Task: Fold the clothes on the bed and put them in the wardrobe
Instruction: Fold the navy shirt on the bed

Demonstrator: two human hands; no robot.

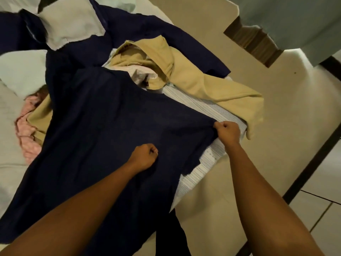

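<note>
A large navy garment (103, 130) lies spread over the bed (217, 196), covering most of the near side. My right hand (227, 131) grips its right edge with curled fingers. Curled into a fist, my left hand (145, 157) pinches the navy cloth near its middle. Under the navy garment's right edge lies a white striped shirt (208, 159). A tan garment (184, 74) sits crumpled behind it. A second navy garment (129, 34) lies at the far end of the bed, with a pale grey cloth (70, 24) on top.
A pink cloth (27, 130) is bunched at the left, beside a pale pillow (20, 71). The bed's dark frame (313, 159) runs along the right, with tiled floor (324, 196) beyond. A brown stepped shape (252, 39) and a pale green surface (295, 19) are at the upper right.
</note>
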